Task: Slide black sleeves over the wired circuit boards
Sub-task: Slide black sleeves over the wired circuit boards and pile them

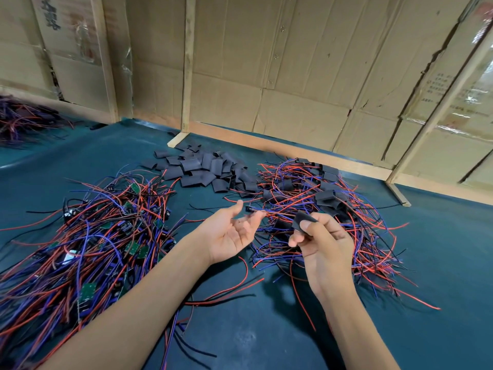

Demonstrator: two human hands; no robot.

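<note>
While the left hand (231,234) lies open, the right hand (324,243) pinches a black sleeve (302,222).

Two bare forearms enter from the near edge. No sleeves, gloves, watch or rings show on either. Left hand (229,236) and right hand (324,249) both uncovered; short, unpainted nails (only a few visible).
</note>
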